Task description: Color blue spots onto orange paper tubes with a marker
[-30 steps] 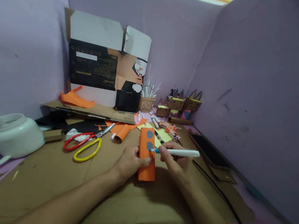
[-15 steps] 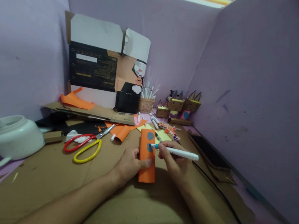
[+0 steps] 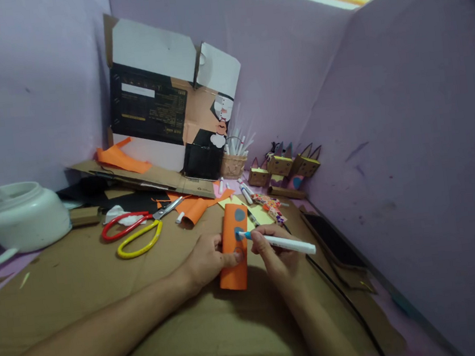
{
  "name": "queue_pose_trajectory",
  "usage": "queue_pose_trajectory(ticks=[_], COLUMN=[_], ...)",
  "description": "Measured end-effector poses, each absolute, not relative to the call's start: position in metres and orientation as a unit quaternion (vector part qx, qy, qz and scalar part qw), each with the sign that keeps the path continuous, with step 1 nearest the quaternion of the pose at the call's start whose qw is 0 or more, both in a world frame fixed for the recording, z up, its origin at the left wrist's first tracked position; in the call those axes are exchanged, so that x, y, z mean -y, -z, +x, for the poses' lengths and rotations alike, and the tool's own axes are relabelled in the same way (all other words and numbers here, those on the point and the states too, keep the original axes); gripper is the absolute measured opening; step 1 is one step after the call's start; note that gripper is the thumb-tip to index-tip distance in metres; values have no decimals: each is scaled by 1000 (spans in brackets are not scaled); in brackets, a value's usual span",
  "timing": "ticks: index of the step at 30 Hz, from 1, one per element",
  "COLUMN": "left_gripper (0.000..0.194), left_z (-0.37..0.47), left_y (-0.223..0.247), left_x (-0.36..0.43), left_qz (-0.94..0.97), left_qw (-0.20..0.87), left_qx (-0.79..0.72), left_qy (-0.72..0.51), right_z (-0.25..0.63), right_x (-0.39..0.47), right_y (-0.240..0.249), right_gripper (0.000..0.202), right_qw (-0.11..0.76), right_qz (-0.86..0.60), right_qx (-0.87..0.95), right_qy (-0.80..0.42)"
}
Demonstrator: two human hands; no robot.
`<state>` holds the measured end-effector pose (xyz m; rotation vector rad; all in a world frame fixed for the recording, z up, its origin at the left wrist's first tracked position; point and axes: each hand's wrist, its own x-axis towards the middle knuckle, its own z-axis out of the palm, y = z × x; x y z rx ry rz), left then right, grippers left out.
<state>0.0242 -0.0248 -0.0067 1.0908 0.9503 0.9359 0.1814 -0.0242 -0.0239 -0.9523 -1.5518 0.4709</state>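
Note:
An orange paper tube [image 3: 234,276] is held by my left hand [image 3: 208,261], thumb across its front and fingers behind. Down its face run two blue-grey filled circles and, beside my thumb, a circle outline partly covered. My right hand [image 3: 278,253] pinches a white marker [image 3: 290,243] near its blue tip end. That tip touches the middle circle on the tube. To the left, scissors [image 3: 139,235] with one red and one yellow handle lie spread apart. Behind the tube rests a yellow paper sheet [image 3: 263,216].
A cardboard sheet [image 3: 173,328] covers the table. At left stands a white pot [image 3: 23,219]. An unfolded box [image 3: 155,101] leans on the back wall near a basket of markers [image 3: 233,164]. Small cardboard figures [image 3: 281,166], a dark phone-like slab [image 3: 334,238] and a black cable [image 3: 345,297] sit right.
The marker tip has shifted very slightly on the middle circle. Both hands and the tube stay in nearly the same place.

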Motion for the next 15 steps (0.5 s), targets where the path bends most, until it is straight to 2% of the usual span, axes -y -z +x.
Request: queue_pose_trajectory(ticks=[15], left_gripper=[33], left_z=[24], left_y=[7], left_x=[26], left_qz=[484], left_qw=[649], left_qx=[-418], left_qy=[-412], right_z=[180], right_x=[30], right_y=[13], right_gripper=[23], right_qw=[592], right_qz=[-415], right_qx=[660], right_qy=[-206])
